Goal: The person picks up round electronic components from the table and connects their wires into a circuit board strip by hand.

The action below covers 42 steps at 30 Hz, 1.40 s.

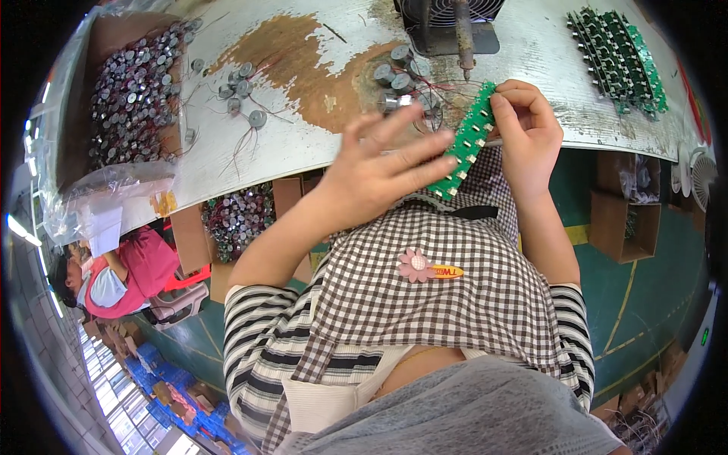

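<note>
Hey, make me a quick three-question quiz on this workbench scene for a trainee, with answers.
1. Which hand grips the upper end of the green circuit board?
2. The cardboard box on the table's left mostly holds: A) circuit boards, B) wired metal cylinders, C) paper cups.
3. True or false: a group of other boards lies to the right of the held one.

Key: 1. The right hand. 2. B. 3. True.

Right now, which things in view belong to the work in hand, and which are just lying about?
Likely in the work:
- green board, pinched by the right hand
- wired motors by the left hand
- pointed rod
- other boards

Likely lying about:
- dark sliver on the table
- white fan
- blue boxes
</note>
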{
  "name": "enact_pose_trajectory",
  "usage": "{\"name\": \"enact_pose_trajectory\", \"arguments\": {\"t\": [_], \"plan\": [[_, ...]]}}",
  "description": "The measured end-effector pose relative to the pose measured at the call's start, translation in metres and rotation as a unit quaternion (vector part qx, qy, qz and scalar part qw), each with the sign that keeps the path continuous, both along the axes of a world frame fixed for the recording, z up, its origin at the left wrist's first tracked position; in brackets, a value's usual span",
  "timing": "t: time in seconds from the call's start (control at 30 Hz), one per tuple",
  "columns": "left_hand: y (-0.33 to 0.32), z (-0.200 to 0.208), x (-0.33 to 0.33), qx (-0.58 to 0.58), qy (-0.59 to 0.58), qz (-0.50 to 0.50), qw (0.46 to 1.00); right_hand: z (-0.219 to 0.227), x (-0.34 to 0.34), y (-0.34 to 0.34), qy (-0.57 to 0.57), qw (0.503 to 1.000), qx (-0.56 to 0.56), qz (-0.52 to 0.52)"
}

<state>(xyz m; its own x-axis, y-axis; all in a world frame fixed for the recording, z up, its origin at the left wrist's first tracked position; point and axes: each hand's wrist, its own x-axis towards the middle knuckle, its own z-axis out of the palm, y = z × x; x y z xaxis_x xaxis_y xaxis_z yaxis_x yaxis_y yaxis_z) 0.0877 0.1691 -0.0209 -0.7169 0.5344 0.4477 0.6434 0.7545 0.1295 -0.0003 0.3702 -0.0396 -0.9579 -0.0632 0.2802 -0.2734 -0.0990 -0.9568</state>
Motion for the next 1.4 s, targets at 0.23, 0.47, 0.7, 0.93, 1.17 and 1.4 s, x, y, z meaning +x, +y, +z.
{"name": "enact_pose_trajectory", "arguments": {"t": [0.23,0.47,0.7,0.93,1.17,1.4], "plan": [[-0.026,0.023,-0.002,0.679,-0.167,0.123,0.704,0.029,0.038,-0.001,0.16,0.963,0.215,0.025],[-0.006,0.03,0.0,0.75,-0.228,0.047,0.619,0.07,0.042,-0.05,0.334,0.897,0.282,0.07],[-0.017,0.03,0.005,0.83,-0.387,-0.087,0.392,0.061,0.028,-0.077,0.55,0.811,0.156,0.125],[-0.017,0.029,0.005,0.807,-0.388,-0.066,0.441,0.056,0.033,-0.081,0.464,0.854,0.232,0.048],[0.005,0.023,0.008,0.679,-0.152,0.047,0.716,0.067,0.027,-0.089,0.232,0.955,0.175,0.062],[-0.009,0.031,-0.002,0.782,-0.281,0.017,0.556,0.044,0.039,-0.079,0.354,0.906,0.227,0.046]]}}
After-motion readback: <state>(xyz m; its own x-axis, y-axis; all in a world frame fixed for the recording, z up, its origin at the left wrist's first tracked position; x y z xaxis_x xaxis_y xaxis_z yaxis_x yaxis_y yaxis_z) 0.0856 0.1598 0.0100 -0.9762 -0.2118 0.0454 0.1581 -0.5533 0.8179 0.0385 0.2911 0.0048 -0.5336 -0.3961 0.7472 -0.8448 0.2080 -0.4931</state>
